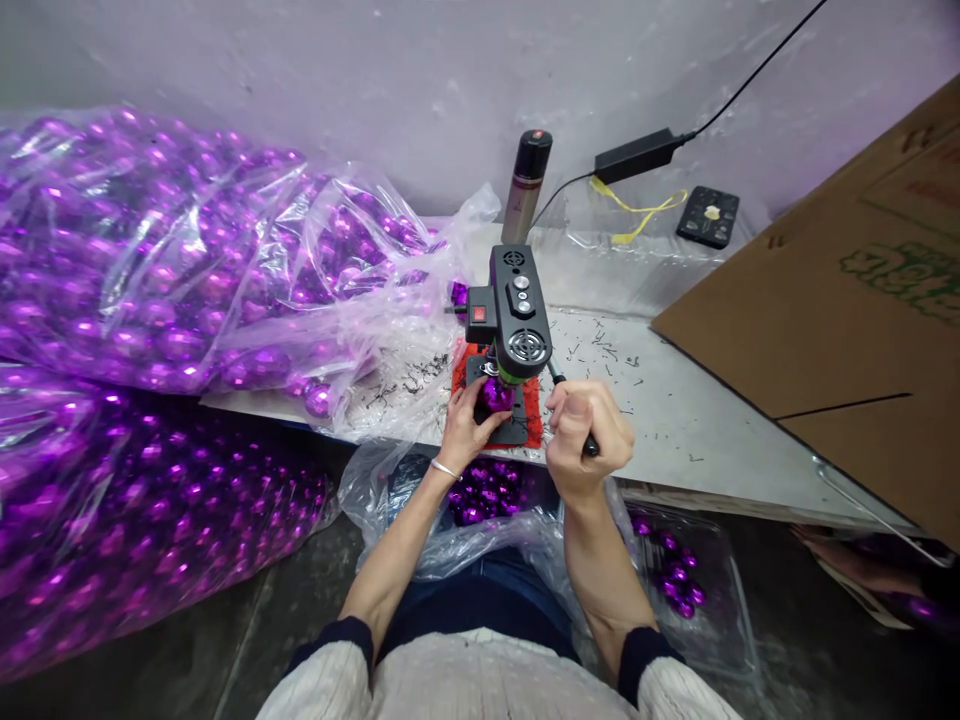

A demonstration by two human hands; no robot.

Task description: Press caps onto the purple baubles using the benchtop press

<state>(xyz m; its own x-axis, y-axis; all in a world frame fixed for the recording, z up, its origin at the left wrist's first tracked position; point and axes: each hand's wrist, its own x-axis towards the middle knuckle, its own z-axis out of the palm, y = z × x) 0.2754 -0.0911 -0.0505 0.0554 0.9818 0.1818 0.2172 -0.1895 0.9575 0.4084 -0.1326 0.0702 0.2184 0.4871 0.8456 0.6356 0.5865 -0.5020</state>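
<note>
My left hand (466,428) grips a shiny purple ball (496,396) between thumb and fingers, under the head of a black bench drill press (519,300). The ball sits over the black base plate (513,432) of the machine, on a red cloth (533,412). Wrapped in a fist, my right hand (589,438) holds the black-handled lever (592,447) at the machine's right side. The machine's head hides the top of the ball and whatever meets it there.
Big clear bags of purple balls (165,260) fill the left. A spray can (526,185) stands behind the machine, near a black power adapter (634,155). A cardboard box (840,300) leans in at right. More balls lie in plastic on my lap (486,492) and in a clear tub (720,590).
</note>
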